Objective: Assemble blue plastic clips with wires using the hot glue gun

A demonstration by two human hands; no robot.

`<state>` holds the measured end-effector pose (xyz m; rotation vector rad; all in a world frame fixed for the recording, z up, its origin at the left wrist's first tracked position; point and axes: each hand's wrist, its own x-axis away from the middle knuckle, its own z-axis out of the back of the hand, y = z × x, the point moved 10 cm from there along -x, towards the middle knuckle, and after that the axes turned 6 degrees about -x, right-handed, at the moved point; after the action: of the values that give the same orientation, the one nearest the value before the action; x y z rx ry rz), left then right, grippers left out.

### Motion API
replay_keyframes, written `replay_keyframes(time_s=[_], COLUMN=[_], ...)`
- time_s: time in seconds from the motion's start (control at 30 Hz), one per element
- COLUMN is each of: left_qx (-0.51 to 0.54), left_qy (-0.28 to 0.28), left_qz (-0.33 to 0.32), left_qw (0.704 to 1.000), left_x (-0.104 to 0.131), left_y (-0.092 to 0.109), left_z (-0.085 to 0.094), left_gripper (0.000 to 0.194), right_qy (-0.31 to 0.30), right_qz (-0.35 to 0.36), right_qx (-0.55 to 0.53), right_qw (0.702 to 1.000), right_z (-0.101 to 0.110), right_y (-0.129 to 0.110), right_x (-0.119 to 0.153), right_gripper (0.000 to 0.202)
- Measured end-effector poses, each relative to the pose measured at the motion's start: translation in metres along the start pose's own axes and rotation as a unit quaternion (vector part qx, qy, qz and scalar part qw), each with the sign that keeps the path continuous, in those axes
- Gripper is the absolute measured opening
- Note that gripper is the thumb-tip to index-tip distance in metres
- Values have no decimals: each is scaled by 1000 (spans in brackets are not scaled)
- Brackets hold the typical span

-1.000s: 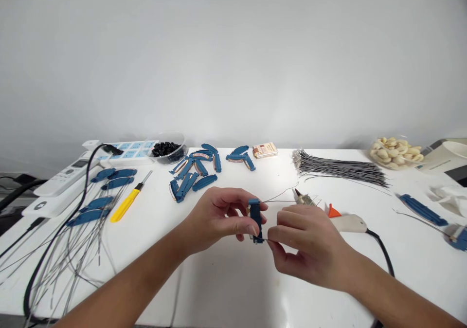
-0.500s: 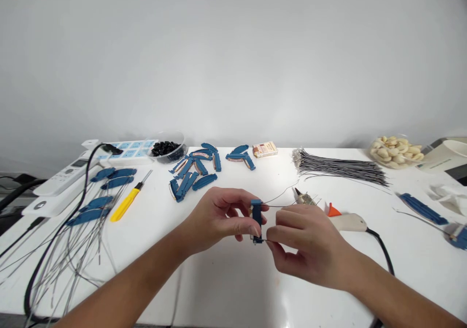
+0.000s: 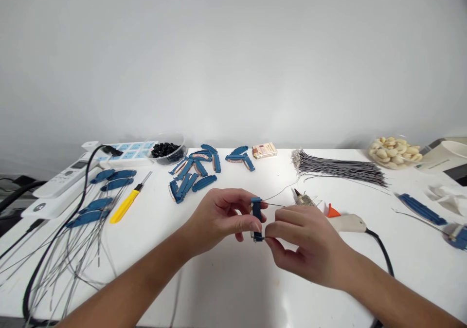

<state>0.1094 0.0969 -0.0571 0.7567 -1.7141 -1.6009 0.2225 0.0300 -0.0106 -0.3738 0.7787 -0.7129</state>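
Observation:
My left hand pinches a small blue plastic piece upright between thumb and fingers, above the table. Just right of it, my right hand grips a thin dark wire that leads out of the blue piece. Thumb and index fingertip of that hand meet close to the piece's lower end, where a short bit of wire shows. From the top end another thin strand curves up and away to the right. Part of the wire is hidden behind the right fingers.
Similar blue pieces lie in a cluster beyond my hands. A yellow screwdriver is at left, near blue pieces with wires. Behind my right hand are a wire bundle, cutters and a corded beige tool. Bowls stand at the back.
Both hands stay almost in place around the blue piece. My right fingertips have shifted very slightly left, nearer to its lower end.

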Motion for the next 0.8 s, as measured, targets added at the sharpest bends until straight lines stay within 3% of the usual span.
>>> replay_keyframes(time_s=[0.8], left_qx=[30], left_qy=[-6], left_qz=[-20], left_qw=[999], left_x=[1], left_y=[0], left_z=[-2], left_gripper=[29], right_qy=[5], right_qz=[10], right_qx=[4], right_qw=[1000], right_z=[1], right_y=[-2], right_x=[2], right_gripper=[22])
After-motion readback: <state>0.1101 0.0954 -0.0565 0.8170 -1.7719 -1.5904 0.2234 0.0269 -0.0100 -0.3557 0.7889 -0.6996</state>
